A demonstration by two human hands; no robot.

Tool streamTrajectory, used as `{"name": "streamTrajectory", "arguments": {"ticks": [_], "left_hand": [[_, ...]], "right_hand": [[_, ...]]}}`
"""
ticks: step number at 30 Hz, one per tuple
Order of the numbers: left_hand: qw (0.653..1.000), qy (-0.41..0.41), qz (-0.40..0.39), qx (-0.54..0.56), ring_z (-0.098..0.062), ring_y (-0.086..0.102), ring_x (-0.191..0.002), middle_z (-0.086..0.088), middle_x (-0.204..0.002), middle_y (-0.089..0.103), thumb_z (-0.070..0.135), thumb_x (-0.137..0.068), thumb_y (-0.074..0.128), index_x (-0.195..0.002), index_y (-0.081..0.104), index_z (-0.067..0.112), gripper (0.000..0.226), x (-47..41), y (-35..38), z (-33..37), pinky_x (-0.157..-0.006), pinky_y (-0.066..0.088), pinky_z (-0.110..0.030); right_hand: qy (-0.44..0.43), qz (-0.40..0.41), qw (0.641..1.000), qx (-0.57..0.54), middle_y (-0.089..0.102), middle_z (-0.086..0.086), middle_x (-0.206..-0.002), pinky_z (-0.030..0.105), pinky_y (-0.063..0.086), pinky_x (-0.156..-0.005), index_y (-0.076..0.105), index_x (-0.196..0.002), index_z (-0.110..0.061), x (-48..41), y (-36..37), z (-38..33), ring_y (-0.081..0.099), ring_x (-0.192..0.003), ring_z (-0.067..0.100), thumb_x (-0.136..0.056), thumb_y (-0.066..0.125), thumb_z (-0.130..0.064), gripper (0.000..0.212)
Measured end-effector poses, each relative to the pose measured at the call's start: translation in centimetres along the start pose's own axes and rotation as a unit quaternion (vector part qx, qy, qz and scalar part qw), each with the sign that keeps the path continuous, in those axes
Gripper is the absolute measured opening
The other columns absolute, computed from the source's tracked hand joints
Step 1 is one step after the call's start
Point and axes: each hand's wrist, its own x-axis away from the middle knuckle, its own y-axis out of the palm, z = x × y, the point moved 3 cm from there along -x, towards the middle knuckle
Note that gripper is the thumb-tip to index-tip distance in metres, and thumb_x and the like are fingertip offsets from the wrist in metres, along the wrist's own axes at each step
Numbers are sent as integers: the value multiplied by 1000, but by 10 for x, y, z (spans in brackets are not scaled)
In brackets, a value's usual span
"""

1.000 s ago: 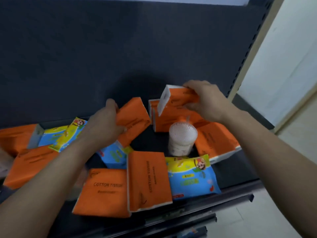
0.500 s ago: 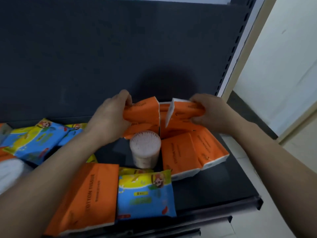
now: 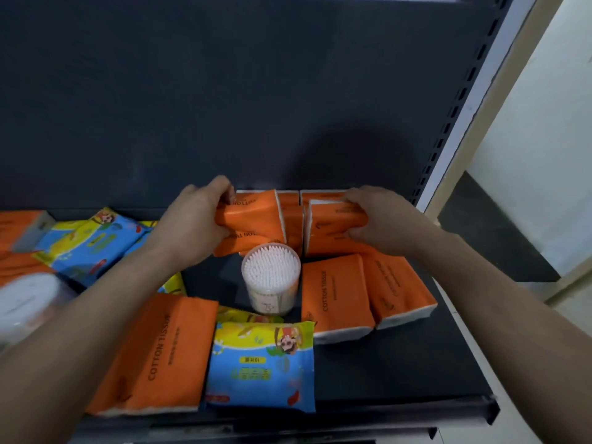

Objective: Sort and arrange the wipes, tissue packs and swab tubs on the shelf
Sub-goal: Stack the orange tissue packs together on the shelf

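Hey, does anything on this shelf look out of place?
Yes. The central swab tub stands alone among orange tissue packs, and the front wipes pack lies with its print upside down. The front left tissue pack lies askew. The left hand and right hand each grip a back tissue pack.

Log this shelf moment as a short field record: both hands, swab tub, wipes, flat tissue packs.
left hand: grips an orange plastic-wrapped tissue pack at the back of the dark metal shelf
right hand: grips a second orange tissue pack, right of the first
swab tub: clear round plastic tub of cotton swabs, upright, before the held packs
wipes: blue-and-yellow wipes pack, flat at the front edge
flat packs: orange front-left tissue pack; two orange right-side tissue packs
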Motion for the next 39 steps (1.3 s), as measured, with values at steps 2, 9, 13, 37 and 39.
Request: {"name": "streamTrajectory", "arguments": {"ticks": [2, 9, 13, 37, 39], "left_hand": [[1000, 10, -18, -19, -21, 42, -83, -4, -78, 46, 3, -70, 67, -96, 45, 20, 38, -1, 3, -1, -67, 39, -34], [992, 67, -94, -55, -19, 45, -78, 5, -76, 44, 11, -71, 70, -98, 45, 25, 39, -6, 22, 1, -66, 35, -29], [984, 99, -145, -30, -13, 52, -85, 10, -94, 54, 11, -72, 74, -111, 52, 22, 46, -4, 31, -2, -72, 43, -28], [983, 134, -119, -50, -8, 23, -100, 9, -111, 33, 24, -81, 68, -126, 48, 27, 50, -15, 50, -13, -86, 28, -19], [983, 134, -115, -44, -7, 22, -100, 10, -110, 33, 26, -81, 69, -127, 48, 27, 51, -14, 50, -13, -88, 27, -18]], "right_hand": [[-2, -1, 1000, 4, 52, 0, -111, 34, 45, -86, 47, -125, -22, -2, 1, -2, 51, -99, 18, -81, 64, -28, 47], [4, -30, 999, 10, 59, -5, -100, 36, 49, -80, 55, -108, -27, -1, 8, -9, 56, -89, 15, -78, 68, -28, 33], [15, -76, 997, -3, 62, -6, -102, 35, 49, -84, 59, -110, -26, 0, 7, -15, 57, -93, 14, -77, 70, -25, 35], [84, -108, 989, -55, 51, -10, -99, 25, 42, -73, 45, -117, -25, 3, 29, -5, 54, -94, 15, -81, 69, -18, 44], [83, -84, 992, -49, 48, -8, -95, 22, 37, -65, 42, -107, -23, 3, 29, -3, 52, -90, 15, -79, 70, -17, 40]]}}
